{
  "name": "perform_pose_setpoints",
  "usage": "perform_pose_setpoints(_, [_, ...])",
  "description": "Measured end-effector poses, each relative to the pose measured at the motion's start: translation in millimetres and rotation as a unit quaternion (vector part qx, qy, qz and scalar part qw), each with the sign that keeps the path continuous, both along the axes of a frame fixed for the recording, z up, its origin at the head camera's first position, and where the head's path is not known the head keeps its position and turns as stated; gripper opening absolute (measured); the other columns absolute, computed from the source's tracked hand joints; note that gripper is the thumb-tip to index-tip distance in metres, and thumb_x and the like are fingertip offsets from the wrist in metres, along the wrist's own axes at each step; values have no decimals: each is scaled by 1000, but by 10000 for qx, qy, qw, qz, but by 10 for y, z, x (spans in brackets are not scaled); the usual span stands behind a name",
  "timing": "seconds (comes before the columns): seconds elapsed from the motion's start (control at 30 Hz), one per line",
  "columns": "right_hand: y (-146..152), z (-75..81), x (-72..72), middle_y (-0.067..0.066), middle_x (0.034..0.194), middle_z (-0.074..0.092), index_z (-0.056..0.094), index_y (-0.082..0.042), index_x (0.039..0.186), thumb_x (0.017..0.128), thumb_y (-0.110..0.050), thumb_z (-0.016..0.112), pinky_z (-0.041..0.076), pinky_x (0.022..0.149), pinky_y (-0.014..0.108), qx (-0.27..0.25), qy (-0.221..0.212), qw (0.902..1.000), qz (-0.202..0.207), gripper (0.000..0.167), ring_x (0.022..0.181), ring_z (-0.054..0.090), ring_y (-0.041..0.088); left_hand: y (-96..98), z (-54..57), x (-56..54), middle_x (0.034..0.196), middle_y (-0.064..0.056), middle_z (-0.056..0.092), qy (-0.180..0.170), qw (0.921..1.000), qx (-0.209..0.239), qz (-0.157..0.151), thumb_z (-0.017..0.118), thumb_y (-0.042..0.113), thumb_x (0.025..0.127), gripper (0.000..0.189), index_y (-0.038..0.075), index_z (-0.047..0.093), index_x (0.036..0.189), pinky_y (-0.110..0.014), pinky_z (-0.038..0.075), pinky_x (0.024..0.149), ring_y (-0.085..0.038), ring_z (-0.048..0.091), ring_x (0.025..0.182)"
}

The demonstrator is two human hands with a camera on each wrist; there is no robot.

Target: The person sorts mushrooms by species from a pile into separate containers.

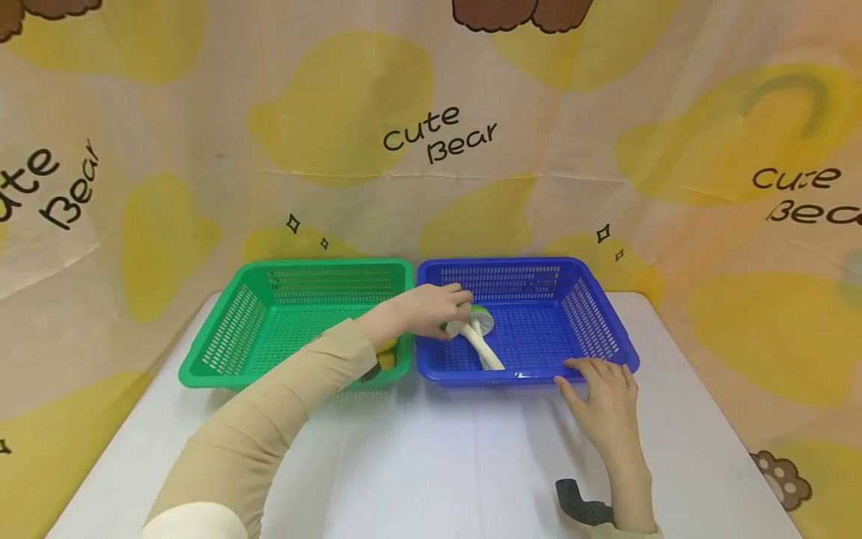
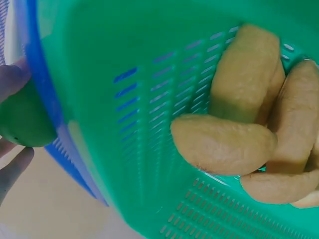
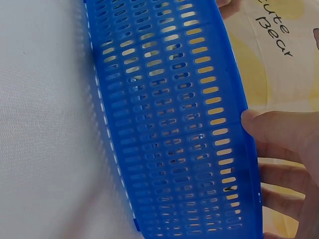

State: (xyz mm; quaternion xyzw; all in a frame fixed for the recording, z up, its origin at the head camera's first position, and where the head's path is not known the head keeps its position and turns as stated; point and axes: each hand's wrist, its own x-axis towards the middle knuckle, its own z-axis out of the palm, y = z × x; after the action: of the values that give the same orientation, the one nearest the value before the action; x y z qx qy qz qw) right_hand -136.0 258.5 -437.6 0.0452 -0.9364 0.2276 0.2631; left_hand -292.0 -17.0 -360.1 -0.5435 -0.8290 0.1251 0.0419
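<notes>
My left hand reaches over the left part of the blue basket. It grips a mushroom by its green cap, and the long white stem slants down toward the front wall. A second green-capped mushroom shows just beside it in the same basket, partly covered. At the basket's front right, my right hand holds the rim, thumb on the outside and fingers over the inner side. From the right wrist view, the thumb presses the rim's edge.
Left of the blue basket stands a green basket, with several yellow-brown, elongated pieces resembling bread at its right end. Both baskets sit on a white table before a patterned cloth. My left forearm crosses above the green basket.
</notes>
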Motion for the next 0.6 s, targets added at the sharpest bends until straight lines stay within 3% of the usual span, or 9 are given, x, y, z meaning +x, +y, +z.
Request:
perform_pose_setpoints(0.2, [3,5,4,20,107,68,69,-5,103,81,-18,73,24,104,69,-26,-33,10000,8,26,109,52,43,91,-70,-9,122,-1,56,93,9976,-673,138,74,36,82,36,23,66,115,-27,56,74,-17,52,105])
perform_pose_setpoints(0.6, [4,6,2,20,107,68,68,-4,103,81,-18,73,24,104,69,22,-43,10000,-31,26,108,52,42,75,-122,-24,124,-1,58,116,9948,-935,388,70,39,85,39,24,65,121,-30,56,79,-18,55,110])
